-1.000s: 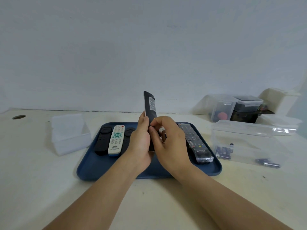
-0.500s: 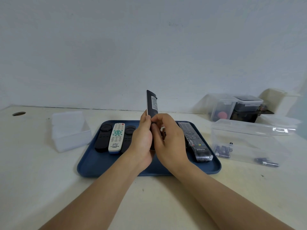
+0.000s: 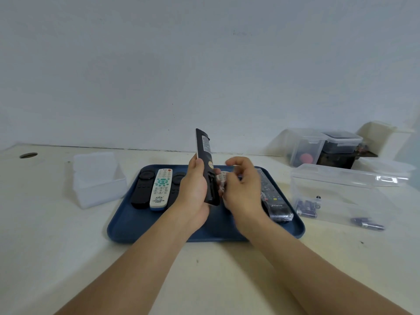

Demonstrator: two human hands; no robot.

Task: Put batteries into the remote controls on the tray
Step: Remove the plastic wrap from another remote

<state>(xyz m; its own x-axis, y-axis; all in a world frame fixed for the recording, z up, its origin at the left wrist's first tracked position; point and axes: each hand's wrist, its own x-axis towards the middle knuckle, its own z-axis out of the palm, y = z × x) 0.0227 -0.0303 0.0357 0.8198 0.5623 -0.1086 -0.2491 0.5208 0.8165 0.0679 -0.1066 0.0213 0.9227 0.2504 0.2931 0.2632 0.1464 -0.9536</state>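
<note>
Left hand: the left hand (image 3: 195, 192) grips a black remote (image 3: 205, 164) above the middle of the blue tray (image 3: 127, 226), thumb along its left edge, fingers wrapped round its lower half. The remote stands nearly upright, back side toward the person, a white label near its top; the battery bay low on its back looks open and dark.
Right hand: the right hand (image 3: 244, 189) hovers just beside the remote's right edge, fingers curled in and blurred; I cannot tell whether it pinches anything.
Tray, left end: a black remote with a round top (image 3: 142, 189), a white remote with teal buttons (image 3: 161, 189) and a second black one (image 3: 177, 185) lie side by side, touching, the last partly hidden by the left hand.
Tray, right end: a long black remote in clear wrap (image 3: 276, 203) lies lengthwise along the right rim, partly behind the right hand. A light-coloured keypad shows between the hands, too hidden to name.
Batteries: dark batteries (image 3: 308, 208) lie in a clear box (image 3: 336, 183) on the bench right of the tray, a few more (image 3: 368, 223) near its front right corner.
Bench, left: a frosted plastic box (image 3: 97, 180) stands just left of the tray.
Bench, far right corner: lidded clear containers (image 3: 322, 146) stand against the wall.
</note>
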